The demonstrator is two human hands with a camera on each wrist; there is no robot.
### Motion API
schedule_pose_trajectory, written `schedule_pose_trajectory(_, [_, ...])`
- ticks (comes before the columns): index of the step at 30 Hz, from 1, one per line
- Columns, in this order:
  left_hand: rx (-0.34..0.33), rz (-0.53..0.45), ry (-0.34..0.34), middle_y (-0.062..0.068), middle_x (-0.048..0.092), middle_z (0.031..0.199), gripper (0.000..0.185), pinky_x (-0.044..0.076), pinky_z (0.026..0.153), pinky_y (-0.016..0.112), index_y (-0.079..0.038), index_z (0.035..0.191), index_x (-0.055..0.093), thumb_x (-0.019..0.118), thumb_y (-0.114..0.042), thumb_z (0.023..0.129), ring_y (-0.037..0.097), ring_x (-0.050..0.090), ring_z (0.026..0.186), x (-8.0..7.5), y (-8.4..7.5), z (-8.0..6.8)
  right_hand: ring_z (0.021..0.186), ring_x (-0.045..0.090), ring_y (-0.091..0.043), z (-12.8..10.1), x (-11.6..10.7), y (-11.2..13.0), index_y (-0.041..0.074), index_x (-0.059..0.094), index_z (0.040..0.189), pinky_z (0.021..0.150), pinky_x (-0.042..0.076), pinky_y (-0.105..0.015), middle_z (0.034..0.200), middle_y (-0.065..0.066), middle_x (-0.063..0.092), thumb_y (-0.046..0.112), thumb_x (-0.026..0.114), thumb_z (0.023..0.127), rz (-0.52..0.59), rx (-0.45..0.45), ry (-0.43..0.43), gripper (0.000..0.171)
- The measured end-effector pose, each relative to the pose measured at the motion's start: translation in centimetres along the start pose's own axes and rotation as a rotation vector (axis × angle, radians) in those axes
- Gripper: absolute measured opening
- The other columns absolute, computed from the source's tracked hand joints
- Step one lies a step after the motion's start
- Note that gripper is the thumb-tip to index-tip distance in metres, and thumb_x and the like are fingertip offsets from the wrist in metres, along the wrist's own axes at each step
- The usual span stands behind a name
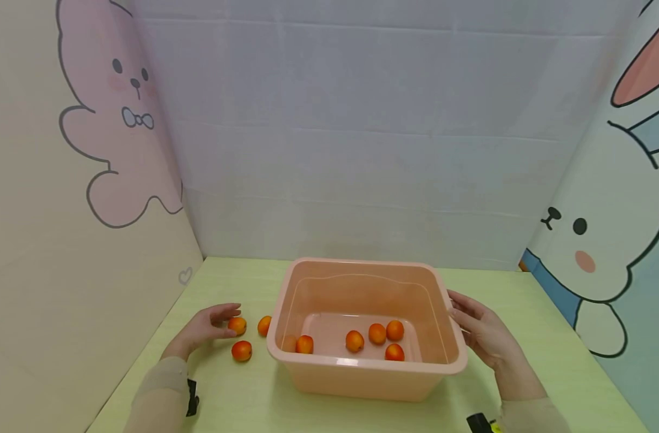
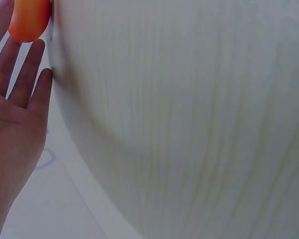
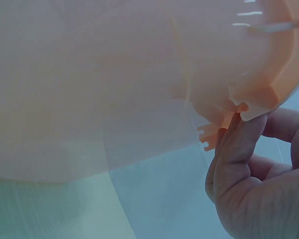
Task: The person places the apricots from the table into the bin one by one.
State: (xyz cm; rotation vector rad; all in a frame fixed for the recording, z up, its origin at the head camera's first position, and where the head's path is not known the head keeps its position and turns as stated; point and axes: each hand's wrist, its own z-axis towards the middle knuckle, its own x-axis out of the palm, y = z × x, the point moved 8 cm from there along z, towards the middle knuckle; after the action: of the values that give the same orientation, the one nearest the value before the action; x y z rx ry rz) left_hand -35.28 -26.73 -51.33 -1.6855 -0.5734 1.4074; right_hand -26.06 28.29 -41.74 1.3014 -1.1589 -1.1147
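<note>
A pink plastic bin [image 1: 367,379] stands on the table, with several small, glossy orange-red fruits [image 1: 354,341] on its floor; their exact kind is unclear. My right hand [image 1: 483,331] holds the bin's right rim, its fingers bent under the edge in the right wrist view. Left of the bin, my left hand [image 1: 207,328] reaches around an orange fruit [image 1: 237,326], thumb in front and fingers behind. In the left wrist view, that fruit [image 2: 30,20] is beside loosely extended fingers [image 2: 27,79]; the top of the hand is cut off.
A redder fruit [image 1: 242,350] lies just in front of the left hand. Another fruit [image 1: 264,326] sits against the bin's left side, partly hidden by it. The pale green table [image 1: 226,397] is bounded by a white back sheet [image 1: 362,180] and printed side panels.
</note>
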Motion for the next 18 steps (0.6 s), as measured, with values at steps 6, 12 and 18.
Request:
schedule_pose_trajectory(6, [-0.029, 0.0, -0.013, 0.02, 0.06, 0.132, 0.059, 0.039, 0.105, 0.056, 0.003, 0.134, 0.058, 0.081, -0.014, 0.083, 0.039, 0.053, 0.122, 0.1, 0.6, -0.1, 0.1, 0.062, -0.007, 0.1, 0.0, 0.0, -0.008, 0.02, 0.153, 0.083, 0.056, -0.026, 0.116, 0.008, 0.06, 0.013, 0.052, 0.104, 0.016, 0.002, 0.002, 0.063])
schedule_pose_trajectory(12, [-0.041, -0.004, -0.034, 0.02, 0.061, 0.13, 0.053, 0.04, 0.104, 0.055, 0.003, 0.13, 0.062, 0.081, -0.01, 0.082, 0.037, 0.056, 0.118, 0.1, 0.9, -0.2, 0.099, 0.062, -0.007, 0.1, 0.0, 0.0, -0.008, 0.02, 0.153, 0.082, 0.056, -0.026, 0.115, 0.008, 0.06, 0.013, 0.052, 0.104, 0.015, 0.007, -0.003, 0.063])
schedule_pose_trajectory(18, [-0.035, 0.018, -0.054, 0.019, 0.062, 0.128, 0.048, 0.039, 0.105, 0.056, 0.002, 0.127, 0.065, 0.08, -0.01, 0.083, 0.037, 0.055, 0.118, 0.1, 1.3, -0.1, 0.099, 0.062, -0.006, 0.1, 0.0, 0.0, -0.007, 0.019, 0.154, 0.083, 0.056, -0.026, 0.116, 0.008, 0.058, 0.014, 0.052, 0.104, -0.008, 0.015, -0.009, 0.063])
